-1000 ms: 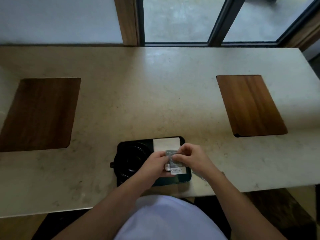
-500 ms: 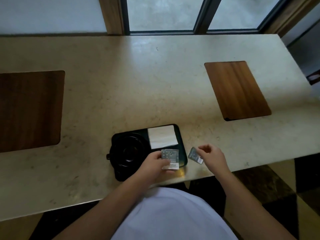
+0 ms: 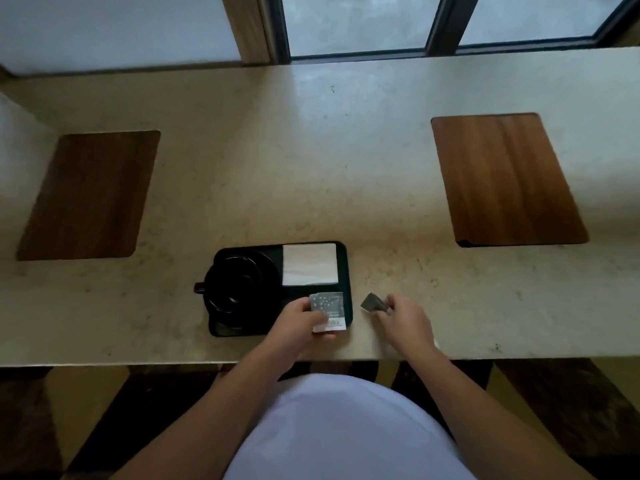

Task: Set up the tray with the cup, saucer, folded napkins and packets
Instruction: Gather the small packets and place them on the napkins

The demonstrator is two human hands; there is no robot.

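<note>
While the left hand pinches a packet over the near right corner of the tray, the right hand pinches a second, smaller packet over the counter, just beside the tray's right edge. Hands are apart. Judged step: laying packets into the tray's near right section. To do it well: lower the left packet flat, square to the tray rim, clear of the napkin; release only once it lies down. Then bring the right packet across the rim and set it beside or on the first, not overhanging. Whether the left packet already rests on the tray or hovers cannot be told. Its print is too blurred to read. Cup and saucer are black on a black tray; their outlines merge, though a handle shows at left. Napkin count cannot be told: one white square is visible. Farther off, two wooden insets lie in the counter; window above is cut off.
</note>
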